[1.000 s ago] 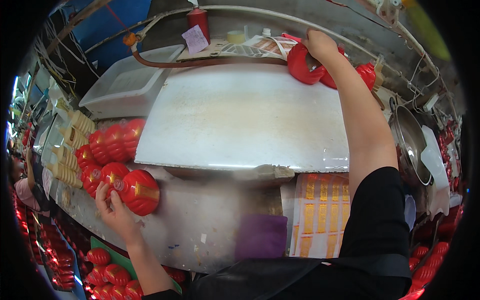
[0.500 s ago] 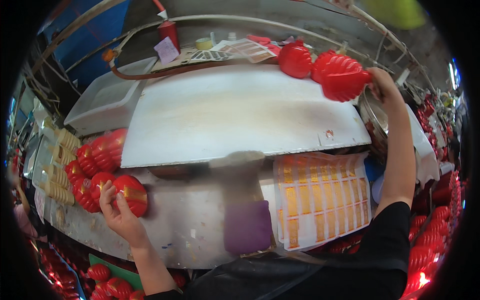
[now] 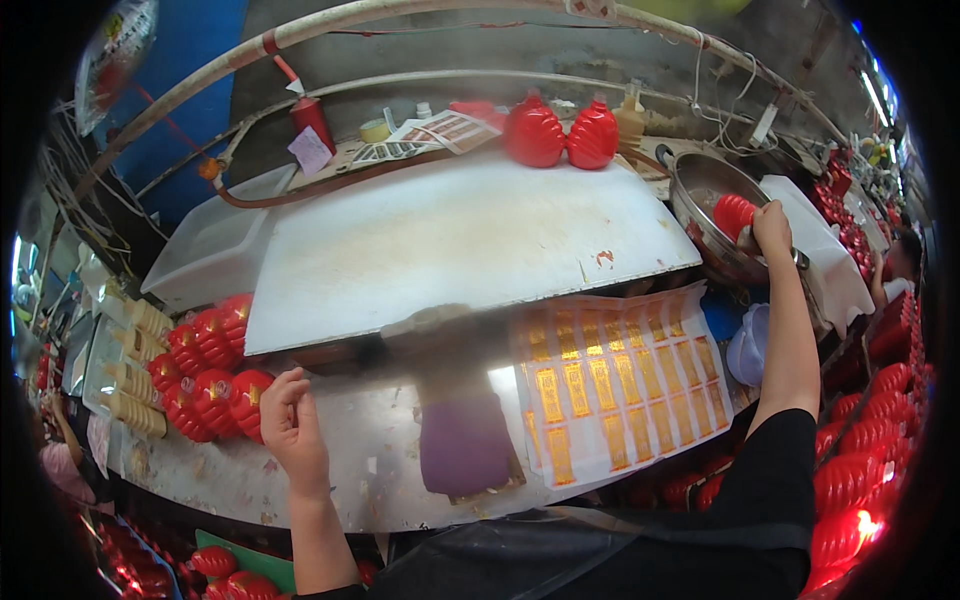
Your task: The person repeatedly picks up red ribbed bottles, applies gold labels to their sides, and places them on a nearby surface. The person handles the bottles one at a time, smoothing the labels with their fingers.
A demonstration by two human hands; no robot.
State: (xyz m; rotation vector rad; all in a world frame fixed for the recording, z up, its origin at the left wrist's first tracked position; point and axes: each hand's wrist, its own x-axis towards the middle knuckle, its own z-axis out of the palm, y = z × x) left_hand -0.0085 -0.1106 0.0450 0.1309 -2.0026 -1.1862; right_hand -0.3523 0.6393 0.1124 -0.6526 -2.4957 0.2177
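My right hand point(image 3: 768, 228) grips a red ribbed bottle point(image 3: 734, 213) and dips it into a round metal pan point(image 3: 712, 240) at the right; the pan's wall and my fingers hide part of the bottle. Over the near left of the bench, my left hand point(image 3: 292, 422) hovers with its fingers loosely curled in, and nothing shows in them. Just beyond it stands a row of red ribbed bottles point(image 3: 212, 398). Two more red bottles point(image 3: 592, 136) stand upright at the back edge of the white board point(image 3: 450, 240).
A sheet of gold labels point(image 3: 625, 385) lies at the near right, beside a purple pad point(image 3: 465, 445). Left are a translucent bin point(image 3: 215, 235) and cream ribbed pieces point(image 3: 135, 385). A lilac container point(image 3: 748, 345) sits below the pan. A pipe point(image 3: 400, 12) crosses overhead.
My right hand has gone from the board's back right corner down to the pan, with a red bottle in it. My left hand has drawn away from the left bottles, its fingers curling in.
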